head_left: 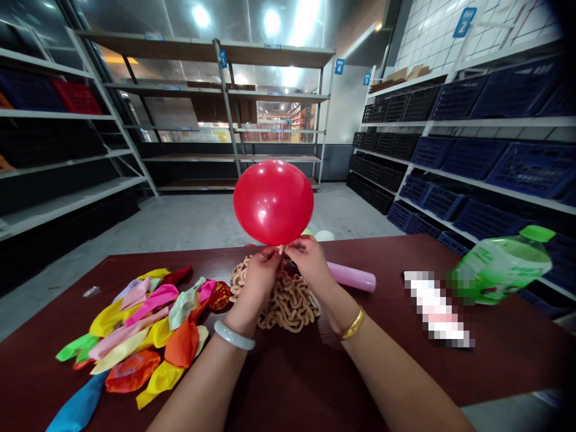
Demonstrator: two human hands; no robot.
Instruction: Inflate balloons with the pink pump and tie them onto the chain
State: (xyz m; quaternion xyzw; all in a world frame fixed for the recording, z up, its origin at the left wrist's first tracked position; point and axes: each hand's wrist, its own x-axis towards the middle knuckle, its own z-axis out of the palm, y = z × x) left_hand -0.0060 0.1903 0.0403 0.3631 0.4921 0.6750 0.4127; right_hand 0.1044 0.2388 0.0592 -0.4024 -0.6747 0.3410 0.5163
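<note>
Left hand (pixel 263 270) and right hand (pixel 311 259) are pinching a red balloon (pixel 273 203) underneath, with beige strands (pixel 290 309) and limp balloons (pixel 182 345) crowding nearby.

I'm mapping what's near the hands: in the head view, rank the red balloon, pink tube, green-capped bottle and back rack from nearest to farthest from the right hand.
From the right hand:
1. Red balloon: held, just above.
2. Pink tube: on the table, just to the right.
3. Green-capped bottle: farther right.
4. Back rack: well beyond the table.
</note>
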